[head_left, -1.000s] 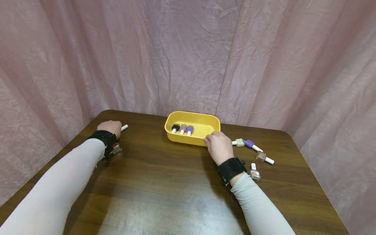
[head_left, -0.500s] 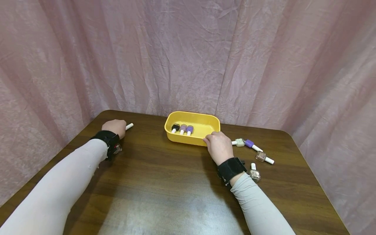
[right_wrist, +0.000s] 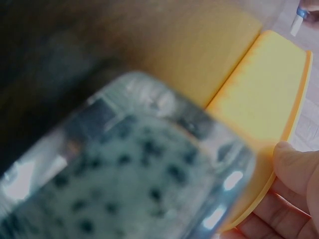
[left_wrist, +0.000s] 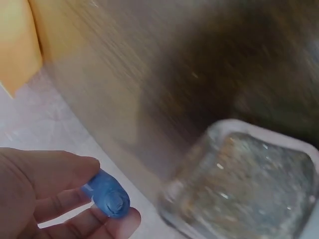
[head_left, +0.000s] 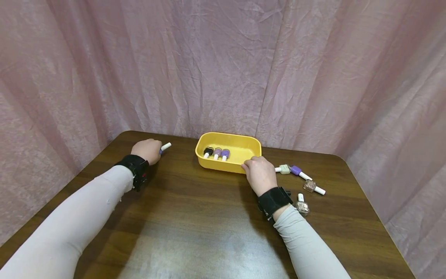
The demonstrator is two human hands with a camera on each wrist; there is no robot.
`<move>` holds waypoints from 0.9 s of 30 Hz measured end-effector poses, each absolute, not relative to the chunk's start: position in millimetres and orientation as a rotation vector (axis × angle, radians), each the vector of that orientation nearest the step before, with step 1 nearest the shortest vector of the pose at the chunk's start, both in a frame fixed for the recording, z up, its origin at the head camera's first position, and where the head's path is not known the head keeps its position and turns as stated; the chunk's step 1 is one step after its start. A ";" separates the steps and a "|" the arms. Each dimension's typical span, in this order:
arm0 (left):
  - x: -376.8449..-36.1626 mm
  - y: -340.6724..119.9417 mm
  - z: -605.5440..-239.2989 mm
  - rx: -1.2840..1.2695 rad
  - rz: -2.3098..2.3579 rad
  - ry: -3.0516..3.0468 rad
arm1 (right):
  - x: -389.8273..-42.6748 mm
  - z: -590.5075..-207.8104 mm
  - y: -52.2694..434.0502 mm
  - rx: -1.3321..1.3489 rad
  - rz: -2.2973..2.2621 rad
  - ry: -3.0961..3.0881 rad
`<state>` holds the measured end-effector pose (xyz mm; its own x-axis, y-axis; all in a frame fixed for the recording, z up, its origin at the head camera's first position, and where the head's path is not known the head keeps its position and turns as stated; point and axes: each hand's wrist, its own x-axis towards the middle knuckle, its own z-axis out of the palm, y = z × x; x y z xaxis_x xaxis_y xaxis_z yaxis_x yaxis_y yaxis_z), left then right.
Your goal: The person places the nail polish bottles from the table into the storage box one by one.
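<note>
The left hand (head_left: 147, 151) pinches a glossy, white-capped blue bottle (left_wrist: 112, 196) in its fingers (left_wrist: 75, 167), left of a yellow tray (head_left: 222, 166) holding three bottles (head_left: 217, 152); the right hand (head_left: 261, 176) grips the tray beside more bottles (head_left: 285, 169).

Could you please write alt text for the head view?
A person's left hand holds a blue, white-capped bottle left of a yellow tray, while the right hand grips the tray. Three bottles lie inside; more bottles lie on the table at right.
</note>
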<state>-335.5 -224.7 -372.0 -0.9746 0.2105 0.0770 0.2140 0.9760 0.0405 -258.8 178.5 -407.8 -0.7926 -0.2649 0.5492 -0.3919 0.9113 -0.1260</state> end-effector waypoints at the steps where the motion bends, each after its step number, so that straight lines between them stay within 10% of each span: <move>1: -335.5 -223.0 -372.2 -0.333 -0.083 -3.038 | -259.0 -408.0 178.4 0.474 0.317 -2.529; 27: -323.9 -166.6 -355.7 -0.537 -0.067 -2.795 | -262.7 -411.5 180.3 0.491 0.341 -2.516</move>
<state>-323.9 -166.6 -355.7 -0.8872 0.3555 0.2942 0.3693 0.9293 -0.0094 -262.7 180.3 -411.5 -0.7829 -0.2719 0.5595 -0.4112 0.9011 -0.1375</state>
